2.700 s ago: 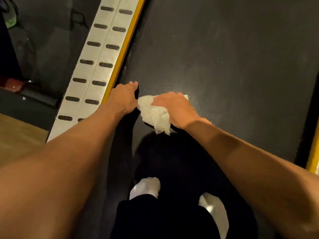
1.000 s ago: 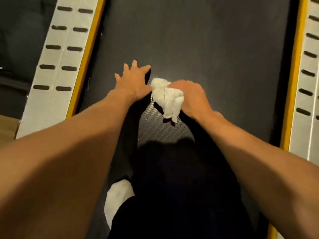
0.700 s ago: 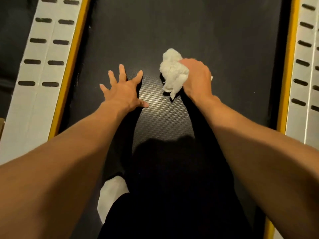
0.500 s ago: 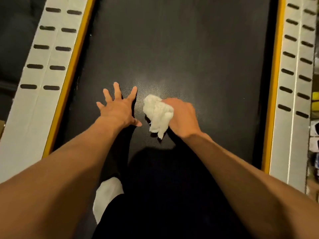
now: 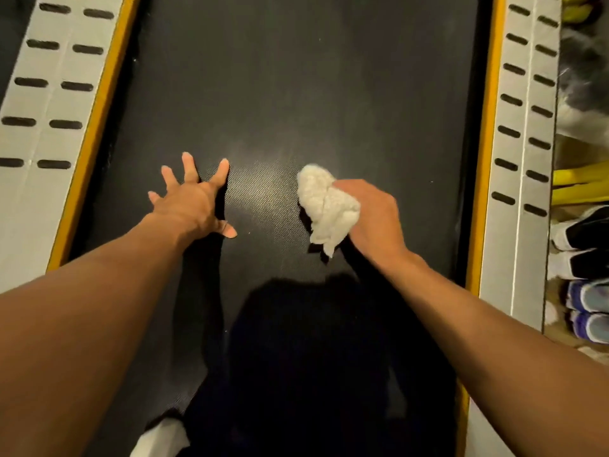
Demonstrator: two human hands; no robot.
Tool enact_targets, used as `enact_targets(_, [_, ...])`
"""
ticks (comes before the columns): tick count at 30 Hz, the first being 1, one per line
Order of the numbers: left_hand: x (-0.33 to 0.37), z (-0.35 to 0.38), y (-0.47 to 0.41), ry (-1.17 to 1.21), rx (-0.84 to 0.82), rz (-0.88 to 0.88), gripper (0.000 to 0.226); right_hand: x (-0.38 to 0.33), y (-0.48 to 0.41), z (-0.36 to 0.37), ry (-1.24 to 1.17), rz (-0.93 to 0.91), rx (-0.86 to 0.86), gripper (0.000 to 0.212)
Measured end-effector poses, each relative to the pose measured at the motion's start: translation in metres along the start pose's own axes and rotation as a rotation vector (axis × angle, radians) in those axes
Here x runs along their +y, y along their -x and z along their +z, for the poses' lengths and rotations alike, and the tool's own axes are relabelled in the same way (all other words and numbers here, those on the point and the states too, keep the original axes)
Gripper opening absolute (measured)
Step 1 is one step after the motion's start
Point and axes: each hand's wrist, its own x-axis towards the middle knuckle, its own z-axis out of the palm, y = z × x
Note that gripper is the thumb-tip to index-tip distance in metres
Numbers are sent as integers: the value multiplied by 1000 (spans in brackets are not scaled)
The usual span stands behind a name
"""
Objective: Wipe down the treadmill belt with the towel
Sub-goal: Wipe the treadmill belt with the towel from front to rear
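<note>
I'm pressing my left hand [image 5: 194, 201], fingers splayed flat, on the black textured treadmill belt [image 5: 296, 77], while my right hand [image 5: 372, 219] is gripping the crumpled white towel [image 5: 324, 206] against the belt's middle.

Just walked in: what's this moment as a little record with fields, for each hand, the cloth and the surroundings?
belt: dark, textured
towel: white, bunched up
left hand: fingers spread, resting on belt
right hand: grips the towel
side rails: pale, slotted, yellow-edged
shoes: several, beyond the right rail
</note>
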Motion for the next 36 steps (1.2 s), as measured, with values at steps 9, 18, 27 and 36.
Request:
enact_targets(9, [28,-2,1,-90,7,-126,131,34,-12,-6,117,100,-35,12])
enact_targets(18, [20,1,-6,-64,-13,-78,125,113,-29,-54,118,312,179,25])
enact_targets(27, [14,-1,-9,-62,-35,-54,131,121,-28,-34,219,271,229,21])
enact_targets(36, [18,-1,0,0,1,-61,129,10,20,15,191,-22,-109,14])
